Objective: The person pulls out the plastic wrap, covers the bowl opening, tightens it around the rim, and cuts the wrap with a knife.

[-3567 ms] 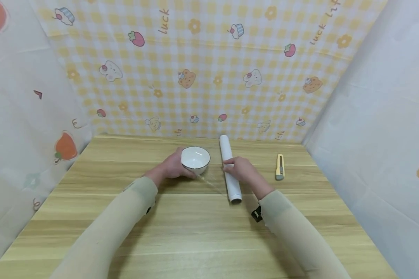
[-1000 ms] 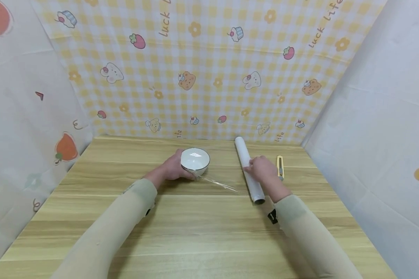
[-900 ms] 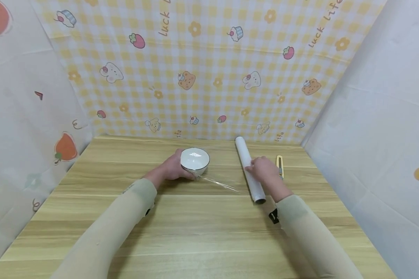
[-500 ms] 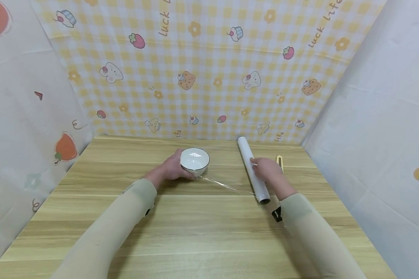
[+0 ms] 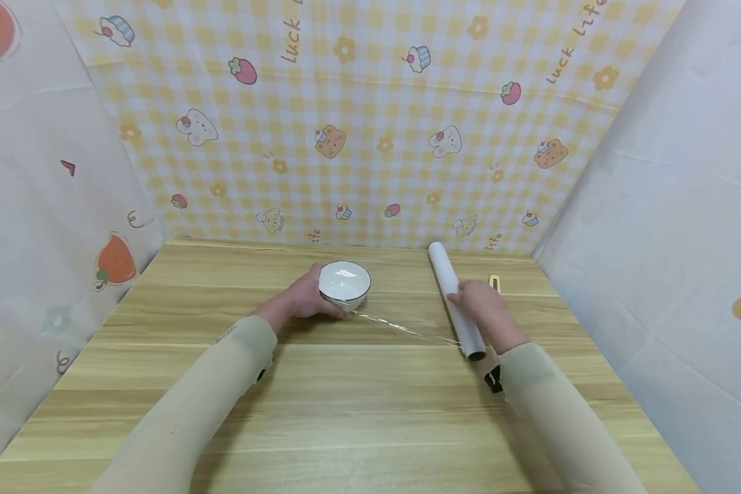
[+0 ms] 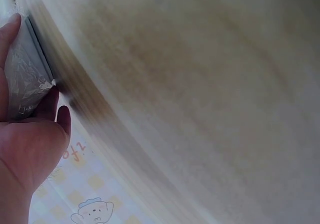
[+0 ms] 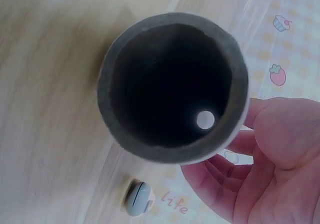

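Note:
A white bowl with a dark rim stands upright on the table, and my left hand holds it around its left side. Cling film stretches from the bowl to the roll on the right, its edge glinting. Crumpled film clings to the bowl's side under the fingers in the left wrist view. My right hand grips the cling film roll near its middle; the roll slants away toward the back. The right wrist view looks into its hollow cardboard core, with the fingers partly behind the roll.
A yellow utility knife lies just right of the roll, mostly hidden by my right hand; its grey end shows in the right wrist view. A checked cloth hangs behind the wooden table.
My right hand has carried the roll rightward, drawing out a longer stretch of film from the bowl and covering more of the knife. My left hand and the bowl have stayed put.

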A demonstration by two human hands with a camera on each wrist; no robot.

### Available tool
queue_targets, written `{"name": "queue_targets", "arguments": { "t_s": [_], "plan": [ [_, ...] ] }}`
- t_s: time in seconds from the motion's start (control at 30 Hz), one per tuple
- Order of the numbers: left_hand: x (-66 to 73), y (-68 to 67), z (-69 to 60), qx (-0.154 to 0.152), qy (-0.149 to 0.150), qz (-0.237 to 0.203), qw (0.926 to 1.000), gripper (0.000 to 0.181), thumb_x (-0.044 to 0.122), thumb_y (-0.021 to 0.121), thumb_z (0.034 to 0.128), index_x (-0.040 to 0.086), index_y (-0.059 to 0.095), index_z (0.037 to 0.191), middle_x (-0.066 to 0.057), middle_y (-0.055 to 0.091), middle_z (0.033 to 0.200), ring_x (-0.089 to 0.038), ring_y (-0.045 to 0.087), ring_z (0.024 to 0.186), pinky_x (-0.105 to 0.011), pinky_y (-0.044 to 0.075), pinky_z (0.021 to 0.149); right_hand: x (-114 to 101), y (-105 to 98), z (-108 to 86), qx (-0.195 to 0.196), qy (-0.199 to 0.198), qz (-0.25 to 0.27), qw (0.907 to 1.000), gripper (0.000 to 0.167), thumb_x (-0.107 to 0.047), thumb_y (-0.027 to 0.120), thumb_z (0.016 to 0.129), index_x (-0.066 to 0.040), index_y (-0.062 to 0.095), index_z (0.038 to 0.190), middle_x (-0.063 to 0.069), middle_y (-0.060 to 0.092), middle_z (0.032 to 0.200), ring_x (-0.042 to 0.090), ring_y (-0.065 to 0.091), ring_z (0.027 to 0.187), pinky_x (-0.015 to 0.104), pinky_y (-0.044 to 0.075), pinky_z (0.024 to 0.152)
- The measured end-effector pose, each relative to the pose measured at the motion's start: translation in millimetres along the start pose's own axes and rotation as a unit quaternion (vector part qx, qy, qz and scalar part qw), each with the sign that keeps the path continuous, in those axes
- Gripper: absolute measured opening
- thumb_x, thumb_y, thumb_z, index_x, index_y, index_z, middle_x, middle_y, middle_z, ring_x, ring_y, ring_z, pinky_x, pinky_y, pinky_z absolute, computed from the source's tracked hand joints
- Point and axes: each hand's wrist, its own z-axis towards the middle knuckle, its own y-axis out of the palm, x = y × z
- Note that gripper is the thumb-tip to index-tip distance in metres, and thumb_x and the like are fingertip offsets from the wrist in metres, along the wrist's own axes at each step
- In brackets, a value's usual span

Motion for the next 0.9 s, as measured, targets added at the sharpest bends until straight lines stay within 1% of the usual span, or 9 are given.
{"name": "queue_targets", "arguments": {
  "t_s": [0.07,0.13,0.3,0.47,0.6,0.73,0.9],
  "plan": [
    [-0.1,-0.1,-0.5,0.001,-0.001,0.001,1.0000,0.114,0.020,0.103,0.0754,-0.004,0.029,0.159,-0.028,0.050,0.155,-0.043,0.051,0.144,-0.058,0.033,0.132,1,0,1.4,-0.005,0.002,0.004,1.0000,0.060,-0.038,0.059,0.113,0.005,0.055,0.155,0.031,0.067,0.144,0.040,0.074,0.113,0.055,0.061,0.099],
    [0.1,-0.6,-1.5,0.001,-0.003,0.001,1.0000,0.114,0.019,0.103,0.0756,-0.004,0.029,0.159,-0.028,0.050,0.155,-0.044,0.051,0.144,-0.058,0.033,0.132,0,0,3.0,-0.006,0.001,0.005,1.0000,0.060,-0.037,0.059,0.113,0.007,0.055,0.154,0.031,0.069,0.141,0.039,0.074,0.112,0.054,0.061,0.100],
    [-1.1,-1.8,-2.3,-0.001,-0.007,0.000,1.0000,0.115,0.020,0.103,0.0753,-0.002,0.028,0.160,-0.027,0.050,0.156,-0.043,0.051,0.145,-0.058,0.033,0.132,0,2,2.9,-0.001,0.010,0.003,0.9999,0.061,-0.036,0.061,0.113,0.009,0.054,0.153,0.031,0.072,0.134,0.039,0.075,0.106,0.054,0.062,0.095],
    [-4.1,-5.0,-2.2,-0.001,-0.004,-0.003,1.0000,0.118,0.020,0.104,0.0740,-0.001,0.028,0.162,-0.026,0.048,0.158,-0.043,0.049,0.147,-0.058,0.031,0.133,-1,2,2.5,0.009,0.020,0.002,0.9998,0.061,-0.037,0.063,0.111,0.008,0.054,0.153,0.031,0.070,0.137,0.040,0.074,0.110,0.055,0.062,0.096],
    [-7.3,-8.1,-2.7,0.000,-0.007,-0.003,1.0000,0.119,0.020,0.104,0.0740,-0.001,0.028,0.163,-0.027,0.047,0.160,-0.044,0.048,0.149,-0.060,0.030,0.133,0,1,2.8,0.006,0.027,0.012,0.9995,0.063,-0.038,0.063,0.111,0.007,0.053,0.154,0.031,0.069,0.141,0.041,0.074,0.113,0.055,0.061,0.098],
    [-9.4,-10.6,-2.8,0.000,-0.006,0.007,1.0000,0.119,0.022,0.104,0.0748,-0.002,0.027,0.163,-0.029,0.047,0.160,-0.045,0.048,0.149,-0.060,0.031,0.133,2,0,2.7,0.003,0.033,0.021,0.9992,0.064,-0.038,0.063,0.111,0.007,0.052,0.155,0.032,0.068,0.142,0.042,0.074,0.113,0.055,0.062,0.096],
    [-12.2,-11.7,-1.5,-0.002,-0.008,0.008,0.9999,0.119,0.022,0.104,0.0749,-0.002,0.027,0.163,-0.029,0.046,0.160,-0.045,0.048,0.149,-0.059,0.030,0.133,4,-1,2.2,0.003,0.030,0.029,0.9991,0.065,-0.038,0.063,0.111,0.008,0.051,0.156,0.032,0.066,0.144,0.043,0.073,0.116,0.055,0.061,0.098]
  ]
}}
